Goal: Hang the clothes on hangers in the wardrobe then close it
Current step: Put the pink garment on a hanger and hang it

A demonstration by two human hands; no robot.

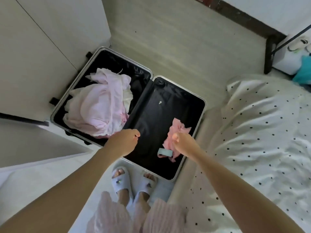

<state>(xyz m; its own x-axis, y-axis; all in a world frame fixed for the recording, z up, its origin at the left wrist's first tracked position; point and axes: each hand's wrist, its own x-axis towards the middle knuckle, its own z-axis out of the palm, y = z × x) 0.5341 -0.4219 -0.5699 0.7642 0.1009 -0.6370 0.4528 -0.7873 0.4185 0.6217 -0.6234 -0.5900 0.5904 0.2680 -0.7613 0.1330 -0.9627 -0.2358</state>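
Observation:
An open suitcase [204, 105] lies on the floor in front of me. Its left half holds a heap of pale pink and white clothes [99, 106]. Over the black-lined right half, my right hand [182, 142] grips a crumpled pink garment [178, 128], with a small light-blue item [165, 152] just beside it. My left hand [126, 142] hovers over the suitcase's middle hinge with fingers curled and nothing in them. The white wardrobe [42, 47] stands at the left; no hangers are in view.
A bed with a white polka-dot sheet [260, 132] fills the right side, close against the suitcase. My feet in pale slippers [133, 180] stand at the suitcase's near edge. A dark table leg [269, 54] and a teal cloth [303, 73] are at the far right.

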